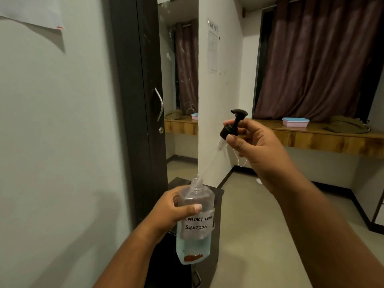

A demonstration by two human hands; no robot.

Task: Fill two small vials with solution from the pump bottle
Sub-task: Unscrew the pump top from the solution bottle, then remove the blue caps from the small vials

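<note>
My left hand point(171, 210) grips a clear bottle point(195, 242) labelled "Contact Lens Solution", held upright in mid-air with pale blue liquid in its lower part. Its neck point(196, 182) is uncovered. My right hand point(255, 146) holds the black pump head point(231, 125) lifted up and to the right of the bottle. The pump's clear dip tube point(209, 163) slants down, its lower end at the bottle's mouth. No vials are in view.
A dark low cabinet point(216, 194) stands just below the bottle. A dark door frame with a metal handle point(160, 104) is to the left. A wooden shelf point(324, 138) at the right carries a pink and blue tray point(295, 122) and folded cloth.
</note>
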